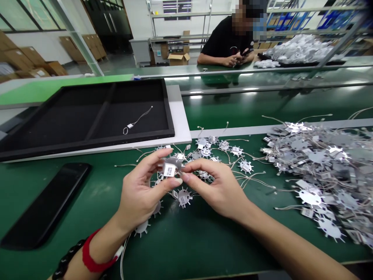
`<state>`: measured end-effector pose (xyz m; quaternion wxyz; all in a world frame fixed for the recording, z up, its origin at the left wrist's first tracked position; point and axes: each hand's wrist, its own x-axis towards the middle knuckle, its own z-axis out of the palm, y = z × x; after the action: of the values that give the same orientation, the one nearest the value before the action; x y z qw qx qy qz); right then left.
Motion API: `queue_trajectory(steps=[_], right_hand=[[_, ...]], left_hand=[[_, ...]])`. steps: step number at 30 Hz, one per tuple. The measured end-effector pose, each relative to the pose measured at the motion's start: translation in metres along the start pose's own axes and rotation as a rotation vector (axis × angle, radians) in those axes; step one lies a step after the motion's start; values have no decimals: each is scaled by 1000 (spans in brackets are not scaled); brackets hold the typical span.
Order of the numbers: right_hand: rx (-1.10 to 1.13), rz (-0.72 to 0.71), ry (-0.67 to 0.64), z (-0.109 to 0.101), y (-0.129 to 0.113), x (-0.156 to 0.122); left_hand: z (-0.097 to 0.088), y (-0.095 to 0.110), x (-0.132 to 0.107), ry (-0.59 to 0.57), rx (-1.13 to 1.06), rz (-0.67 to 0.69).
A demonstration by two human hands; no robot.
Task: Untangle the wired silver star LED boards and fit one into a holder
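Between my two hands, a little above the green tabletop, is a silver metal disc (169,166) with a white printed label facing me. My left hand (142,186) pinches it between thumb and fingers on its left side. The thumb and forefinger of my right hand (217,184) close on its right edge. Below and behind my hands lie several loose spoked metal discs (184,197) with thin white wires. Part of this group is hidden by my hands.
A large heap of similar discs (317,167) covers the right side. At left are a dark phone-shaped slab (46,206) and a black tray (87,144) holding one wired piece (130,126). Across the bench, a person (227,42) leans beside a pile of white parts (303,48).
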<state>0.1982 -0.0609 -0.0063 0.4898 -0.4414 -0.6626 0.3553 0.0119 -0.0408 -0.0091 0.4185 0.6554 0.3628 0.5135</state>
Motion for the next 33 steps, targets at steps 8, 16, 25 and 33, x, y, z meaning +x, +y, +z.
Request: queue_trajectory(steps=[8, 16, 25, 33], right_hand=[[-5, -6, 9, 0, -1, -2], [153, 199, -150, -5, -7, 4], [94, 73, -104, -4, -8, 0], [50, -67, -91, -4, -8, -3]], left_hand=[[1, 3, 6, -62, -194, -125], [-2, 5, 19, -83, -522, -521], [-10, 2, 20, -182, -653, -659], [-14, 3, 21, -259, -853, -706]])
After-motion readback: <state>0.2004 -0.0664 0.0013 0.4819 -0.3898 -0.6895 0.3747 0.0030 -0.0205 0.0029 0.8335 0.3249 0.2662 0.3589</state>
